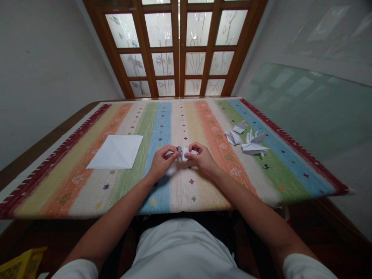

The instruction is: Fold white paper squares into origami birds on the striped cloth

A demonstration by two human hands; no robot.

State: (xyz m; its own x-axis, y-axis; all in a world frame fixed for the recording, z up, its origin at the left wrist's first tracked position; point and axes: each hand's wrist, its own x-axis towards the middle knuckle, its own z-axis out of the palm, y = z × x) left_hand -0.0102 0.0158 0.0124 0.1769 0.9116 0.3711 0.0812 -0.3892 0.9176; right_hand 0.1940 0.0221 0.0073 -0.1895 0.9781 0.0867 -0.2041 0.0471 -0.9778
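Observation:
A small piece of folded white paper [183, 154] is held between my two hands, just above the middle of the striped tablecloth. My left hand [164, 161] pinches its left side with thumb and fingers. On the right side, my right hand [203, 158] grips it the same way, thumb toward me. The fingers cover part of the paper, so its full shape is hidden. To the right lie several folded white paper figures [254, 145] with pointed, wing-like flaps, close together. At the left, a flat white sheet of paper [116, 152] rests on the cloth.
The table [180, 193] is covered by a cloth with coloured stripes, its near edge close to my body. Wooden doors with glass panes [165, 64] stand beyond the far edge. A greenish glass panel [314, 104] leans at the right wall. A yellow crate [23, 263] sits low at left.

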